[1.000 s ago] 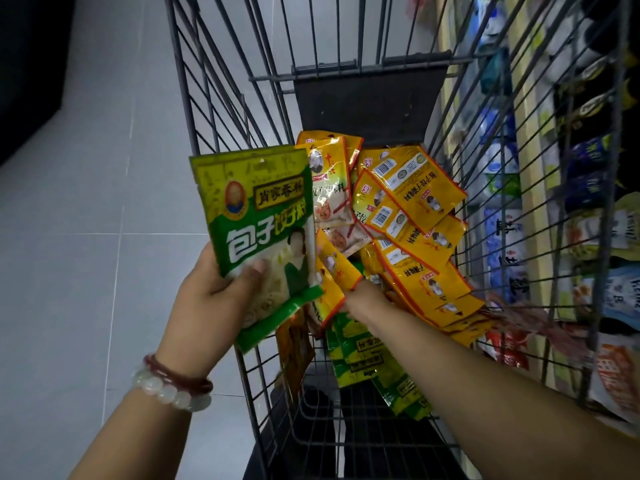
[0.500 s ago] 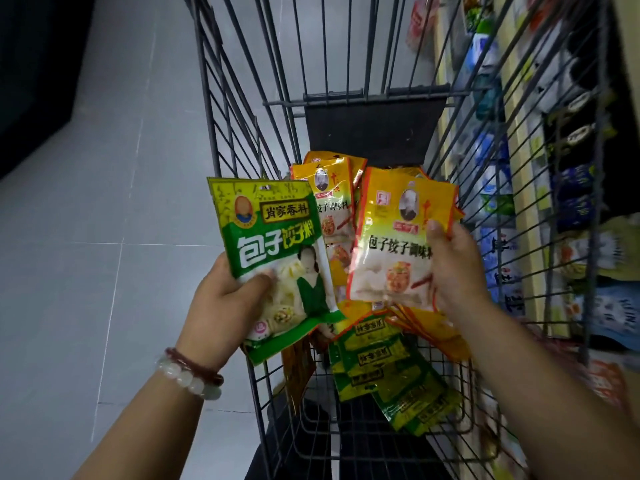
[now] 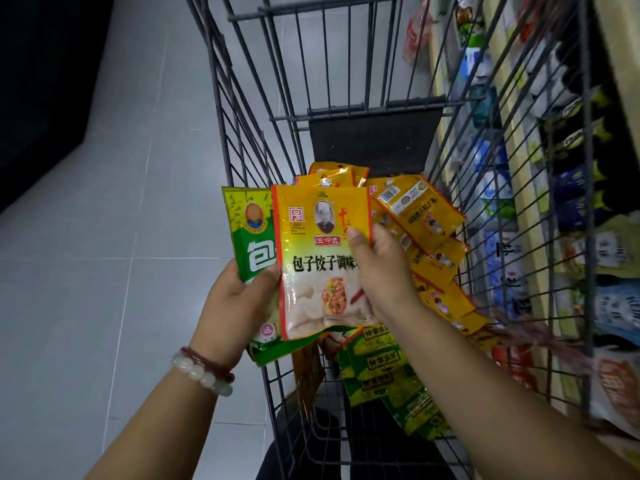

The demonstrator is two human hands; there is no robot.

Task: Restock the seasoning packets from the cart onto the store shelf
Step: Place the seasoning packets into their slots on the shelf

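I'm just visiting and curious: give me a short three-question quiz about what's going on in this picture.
1. True or false: the yellow packet lies in front of the green packet.
2. Which hand wears the bead bracelet? A) left B) right
3. Fill in: the spare packets lie in a wire ____.

Key:
1. True; the right hand holds it over the green one, gripped by the left hand.
2. A
3. cart

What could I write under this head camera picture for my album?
Over a wire cart, the right hand lays a yellow seasoning packet onto the left hand's green packet.
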